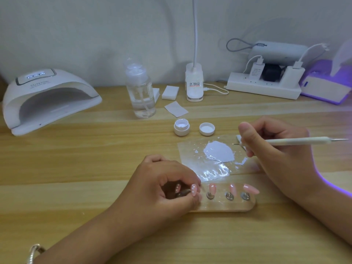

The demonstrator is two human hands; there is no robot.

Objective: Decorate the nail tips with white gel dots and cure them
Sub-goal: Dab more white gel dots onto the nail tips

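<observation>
As the task stands, the right hand (276, 149) pinches the dotting tool (297, 141) between thumb and curled fingers. The tool's long axis runs nearly level, left to right. Its fine point faces left and sits just beside the right edge of the white gel puddle (219, 151) on the clear film (188, 149); whether it touches the gel cannot be told.

The nail tips (232, 188) stand in a left-to-right row on the holder (228, 206), on the near side of the puddle and below the right hand. Their long axes run roughly away from the person.

The left hand (162, 187) has its fingers curled over the holder's left end and grips it there. Two tips under its fingers show white dots. Three to the right appear plain.

In my judgement the right hand is nearer the plain tips, and the coming move is a short pull of the point toward the person. The curing lamp (49, 100) sits well apart, far left.
</observation>
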